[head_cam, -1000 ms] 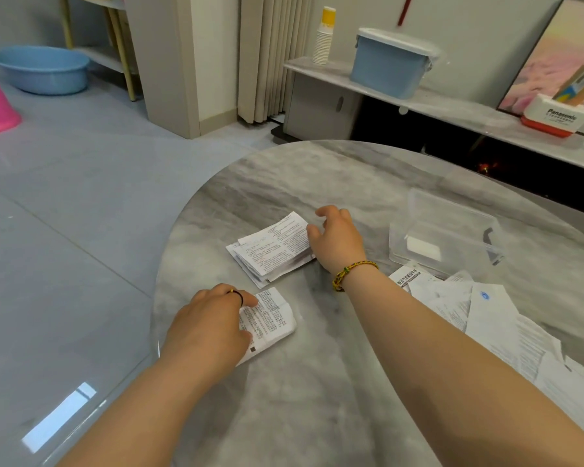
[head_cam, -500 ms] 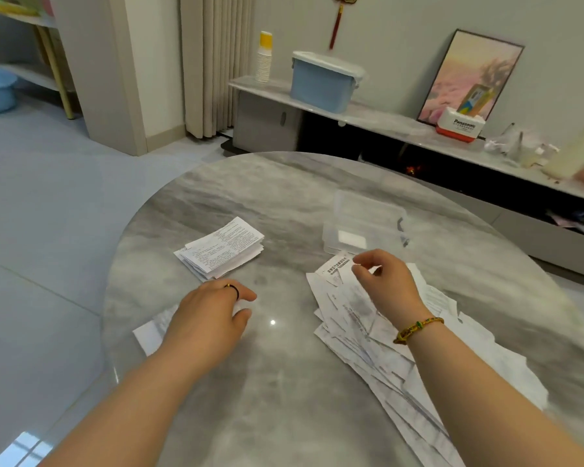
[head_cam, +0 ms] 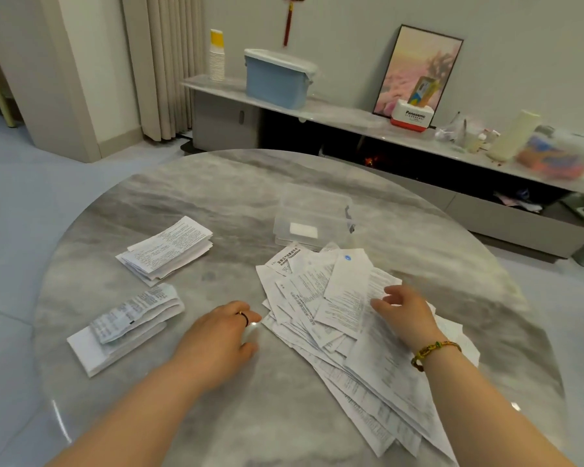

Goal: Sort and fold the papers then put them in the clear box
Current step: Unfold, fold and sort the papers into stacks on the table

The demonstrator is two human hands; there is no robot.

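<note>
A loose heap of unfolded printed papers spreads over the right half of the round marble table. My right hand rests on top of the heap, fingers spread, holding nothing that I can make out. My left hand lies on the bare table just left of the heap, loosely curled and empty. Two stacks of folded papers lie to the left: a far stack and a near stack. The clear box stands behind the heap, with one small white paper inside.
The table's left and near edges drop to a grey tiled floor. Behind the table runs a low cabinet carrying a blue lidded bin, a stack of cups, a framed picture and clutter.
My right hand has gone from the far folded stack to the loose heap and moved down it. My left hand let go of the near folded stack and shifted right. The view swung right.
</note>
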